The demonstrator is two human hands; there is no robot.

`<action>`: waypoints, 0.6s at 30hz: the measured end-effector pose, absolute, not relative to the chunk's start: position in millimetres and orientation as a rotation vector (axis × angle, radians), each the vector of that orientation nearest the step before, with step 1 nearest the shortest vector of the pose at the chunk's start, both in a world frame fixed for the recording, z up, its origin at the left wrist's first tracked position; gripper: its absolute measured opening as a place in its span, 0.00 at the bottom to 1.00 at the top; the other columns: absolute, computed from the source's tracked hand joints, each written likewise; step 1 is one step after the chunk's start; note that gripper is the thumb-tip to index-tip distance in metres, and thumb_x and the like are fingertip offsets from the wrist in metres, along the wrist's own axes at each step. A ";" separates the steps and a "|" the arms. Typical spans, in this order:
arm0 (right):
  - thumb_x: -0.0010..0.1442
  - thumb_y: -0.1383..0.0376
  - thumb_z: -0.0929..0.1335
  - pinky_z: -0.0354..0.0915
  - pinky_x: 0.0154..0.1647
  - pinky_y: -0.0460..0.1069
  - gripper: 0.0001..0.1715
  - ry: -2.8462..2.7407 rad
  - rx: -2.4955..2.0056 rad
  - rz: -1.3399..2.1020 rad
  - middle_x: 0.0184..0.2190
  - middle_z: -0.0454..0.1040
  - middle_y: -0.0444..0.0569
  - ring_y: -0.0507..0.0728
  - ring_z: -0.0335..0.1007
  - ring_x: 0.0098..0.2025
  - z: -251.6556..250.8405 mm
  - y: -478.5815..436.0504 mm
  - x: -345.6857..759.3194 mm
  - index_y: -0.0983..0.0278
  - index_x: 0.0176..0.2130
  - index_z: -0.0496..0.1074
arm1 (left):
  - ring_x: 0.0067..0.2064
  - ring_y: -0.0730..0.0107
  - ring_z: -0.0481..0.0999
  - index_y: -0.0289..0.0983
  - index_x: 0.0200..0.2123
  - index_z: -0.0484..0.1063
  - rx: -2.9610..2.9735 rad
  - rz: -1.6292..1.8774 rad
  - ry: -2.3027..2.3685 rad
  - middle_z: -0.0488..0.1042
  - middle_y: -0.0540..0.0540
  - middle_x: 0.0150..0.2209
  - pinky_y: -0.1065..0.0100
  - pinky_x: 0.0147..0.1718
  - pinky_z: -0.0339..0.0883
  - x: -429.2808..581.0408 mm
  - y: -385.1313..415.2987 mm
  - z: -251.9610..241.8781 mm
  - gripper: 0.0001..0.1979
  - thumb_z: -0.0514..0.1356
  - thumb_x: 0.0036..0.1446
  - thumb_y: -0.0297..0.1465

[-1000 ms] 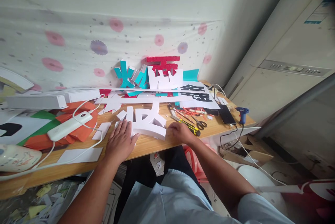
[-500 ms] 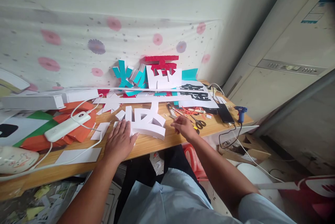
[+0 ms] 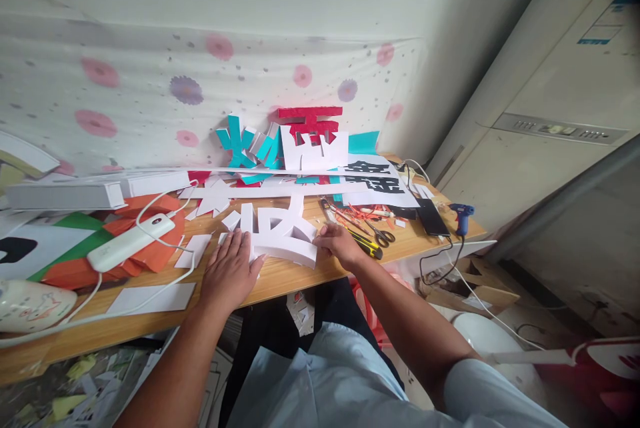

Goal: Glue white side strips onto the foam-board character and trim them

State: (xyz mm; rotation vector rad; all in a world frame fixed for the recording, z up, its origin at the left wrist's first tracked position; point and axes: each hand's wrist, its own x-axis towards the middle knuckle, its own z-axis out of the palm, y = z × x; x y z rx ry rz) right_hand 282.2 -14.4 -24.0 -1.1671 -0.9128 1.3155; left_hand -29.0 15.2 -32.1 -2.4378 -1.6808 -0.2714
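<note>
A white three-dimensional paper character [image 3: 285,243] with raised side walls lies on the wooden table. My left hand [image 3: 231,261] rests flat on its left part, fingers stretched out and thumb apart. At the character's right end is my right hand [image 3: 340,245], its fingers curled together against or very close to the edge. Whatever those fingertips pinch, if anything, is hidden. A yellow and black utility knife [image 3: 367,246] lies just right of my right hand, with black-handled scissors [image 3: 384,236] beyond it.
Long white strips [image 3: 260,192] lie behind the character. Teal pieces [image 3: 235,141] and a red character [image 3: 310,123] stand at the wall. A white power strip [image 3: 131,241] with cables is on the left. A blue glue gun [image 3: 462,216] and a phone [image 3: 432,217] are right.
My right hand has moved left, up to the character's right end, leaving more of the utility knife in sight. My left hand stays flat on the character.
</note>
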 end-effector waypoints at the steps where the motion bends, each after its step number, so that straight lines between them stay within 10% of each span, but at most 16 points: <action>1: 0.41 0.55 0.82 0.53 0.20 0.45 0.29 -0.896 -1.154 1.298 0.21 0.69 0.36 0.50 0.59 0.19 -21.2 -16.5 284.7 0.58 0.33 0.65 | 0.80 0.43 0.57 0.28 0.77 0.61 -2.437 -0.274 -1.680 0.57 0.31 0.80 0.44 0.79 0.45 -29.2 15.3 -32.4 0.39 0.49 0.75 0.48; 18: 0.60 0.51 0.79 0.53 0.18 0.43 0.22 -0.555 -1.061 0.189 0.22 0.62 0.33 0.49 0.54 0.18 36.3 -86.8 439.5 0.58 0.44 0.71 | 0.80 0.41 0.59 0.26 0.77 0.61 -2.425 -0.280 -1.638 0.59 0.29 0.79 0.43 0.79 0.44 -29.0 14.3 -33.1 0.39 0.49 0.74 0.47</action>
